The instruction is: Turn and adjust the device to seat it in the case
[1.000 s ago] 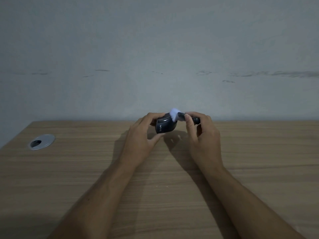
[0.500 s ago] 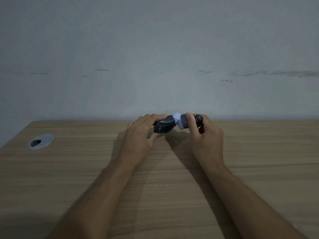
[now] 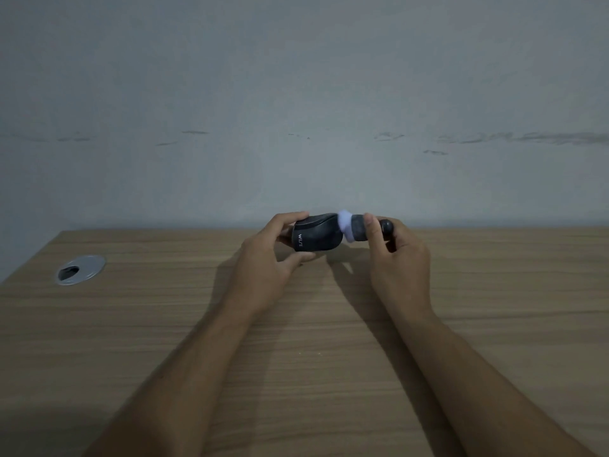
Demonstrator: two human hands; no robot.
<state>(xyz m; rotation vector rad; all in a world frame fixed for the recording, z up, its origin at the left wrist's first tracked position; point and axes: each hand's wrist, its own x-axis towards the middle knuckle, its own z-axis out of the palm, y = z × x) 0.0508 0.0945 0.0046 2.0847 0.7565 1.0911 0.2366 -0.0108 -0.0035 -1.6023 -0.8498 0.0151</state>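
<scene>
- Currently, the left hand (image 3: 267, 258) is gripping a black computer mouse (image 3: 316, 237) above the wooden desk (image 3: 164, 324).
- The right hand (image 3: 400, 258) is pinching a brush (image 3: 357, 228), its white tip touching the mouse.

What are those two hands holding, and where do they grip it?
Left hand grips a computer mouse by its sides; right hand pinches a small brush by its dark handle.

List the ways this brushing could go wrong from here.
The left hand holds the mouse in the air above the table, by fingertips and thumb only; a push from the brush might knock it loose. The right hand pinches the brush near its head, so its white tip could slide off the curved shell.
</scene>
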